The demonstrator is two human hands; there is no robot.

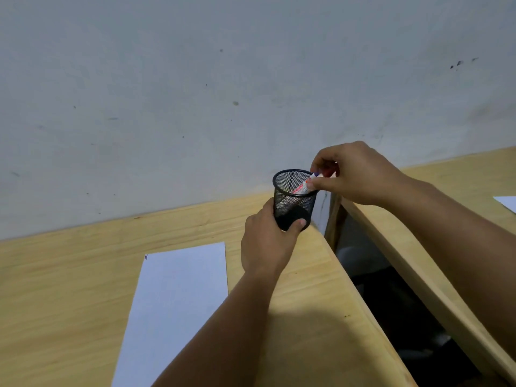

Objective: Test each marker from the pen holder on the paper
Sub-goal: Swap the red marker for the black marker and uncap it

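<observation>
Farthest left lies the white rectangular sheet of paper flat on the pale wooden desk, with a tiny red-and-dark mark at its far left corner; nothing weighs it down, so a forearm dragging across it could probably skew it or smear fresh ink. Just right of the sheet, the left hand is wrapped around the lower part of the black wire-mesh cup-shaped pen holder, thumb across the front near its base, holding it tipped with its mouth toward the camera, and it looks lifted off the desk, though that cannot be told for sure. The likely trouble here is the tilt: if the grip loosens, the holder could drop, and it sits near the desk's right edge beside a dark gap, where anything spilled might fall out of reach. Inside the mesh only one white-barrelled marker with red lettering and a bluish end shows clearly; whether others lie beneath it cannot be told. To the right, the right hand pinches the marker's upper end at the rim between thumb and fingertips. That pinch is shallow and on a smooth barrel, so the marker may slip back, or catch on the rim.
</observation>
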